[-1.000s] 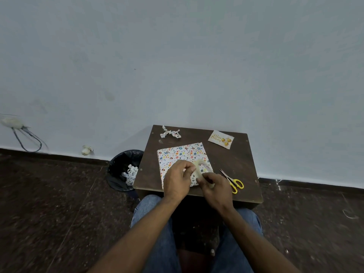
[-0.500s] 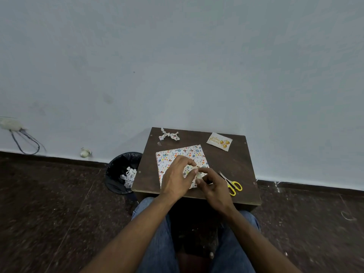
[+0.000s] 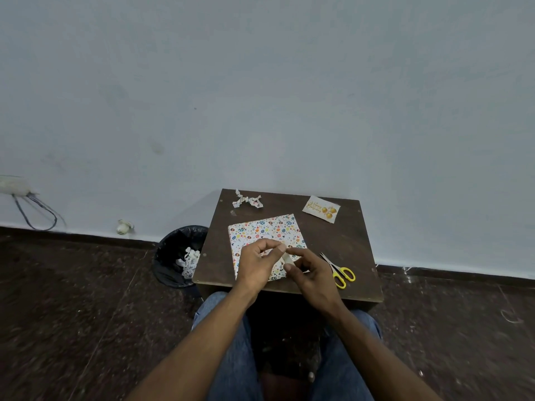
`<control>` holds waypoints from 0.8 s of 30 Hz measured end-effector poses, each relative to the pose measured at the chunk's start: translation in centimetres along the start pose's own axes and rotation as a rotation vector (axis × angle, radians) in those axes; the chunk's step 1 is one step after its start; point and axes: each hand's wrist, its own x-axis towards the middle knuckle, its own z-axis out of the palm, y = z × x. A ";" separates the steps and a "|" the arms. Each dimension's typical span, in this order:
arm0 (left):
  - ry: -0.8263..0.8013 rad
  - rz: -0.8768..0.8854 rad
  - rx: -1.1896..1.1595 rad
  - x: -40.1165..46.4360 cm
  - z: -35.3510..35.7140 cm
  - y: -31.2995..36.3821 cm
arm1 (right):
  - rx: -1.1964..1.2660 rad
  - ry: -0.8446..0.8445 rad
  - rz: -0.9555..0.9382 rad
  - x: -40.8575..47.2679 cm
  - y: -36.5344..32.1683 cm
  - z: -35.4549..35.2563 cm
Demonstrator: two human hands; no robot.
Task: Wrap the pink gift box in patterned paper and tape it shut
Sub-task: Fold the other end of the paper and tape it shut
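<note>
The gift box [image 3: 264, 230] lies flat on a small brown table [image 3: 351, 244], covered in white paper with a colourful pattern. No pink shows. Both hands hover over its near right corner. My left hand [image 3: 257, 263] is curled around a pale tape roll [image 3: 287, 257], most of which is hidden by the fingers. My right hand [image 3: 312, 270] meets it from the right and pinches the tape at the fingertips. The box's near edge is hidden behind the hands.
Yellow-handled scissors [image 3: 342, 272] lie to the right of the hands. A birthday card [image 3: 321, 209] and a crumpled paper scrap [image 3: 247, 200] sit at the table's far edge. A black bin [image 3: 173, 257] with paper offcuts stands left of the table. My knees are under the near edge.
The hands have drawn closer together over the box's near right corner. The tape roll, plainly visible as a ring a second ago, is now mostly covered by the fingers.
</note>
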 end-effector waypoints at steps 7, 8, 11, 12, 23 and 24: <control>-0.120 0.017 -0.033 -0.8 0.4 0.6 | -0.016 0.100 0.131 0.5 -0.4 0.3; -0.120 0.014 -0.053 -0.8 0.4 0.6 | -0.003 0.089 0.134 0.4 -0.5 0.1; -0.074 -0.035 -0.130 -0.3 0.3 0.5 | 0.076 0.036 0.123 0.0 -0.9 -0.2; -0.076 -0.035 -0.121 -0.2 0.3 0.5 | 0.107 0.021 0.111 -0.2 -1.0 -0.4; -0.059 0.098 0.120 0.0 0.4 0.8 | -0.256 0.169 0.279 0.1 2.4 -4.0; -0.054 0.102 0.131 0.0 0.3 0.8 | -0.397 0.207 0.339 0.2 2.9 -4.8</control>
